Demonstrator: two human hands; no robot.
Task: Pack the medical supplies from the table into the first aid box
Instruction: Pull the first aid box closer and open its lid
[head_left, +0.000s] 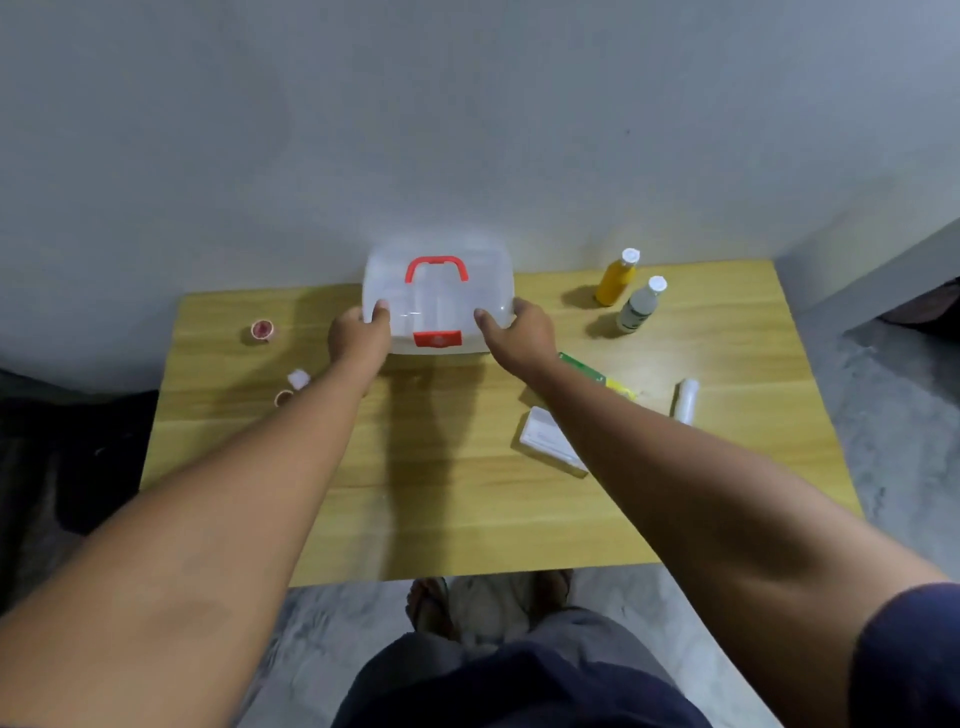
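The person's forearms are bare along their whole length, and the left hand (358, 332) and the right hand (519, 327) are bare too. A dark navy short sleeve (909, 654) of soft cloth covers the right upper arm, its hem running in a curved edge across the arm. A dark navy garment (519, 691) of the same shade covers the body at the front, with a fold of paler grey fabric (576, 623) showing just beyond it. The feet wear dark strapped sandals (434, 605), blurred and partly hidden by the desk edge.
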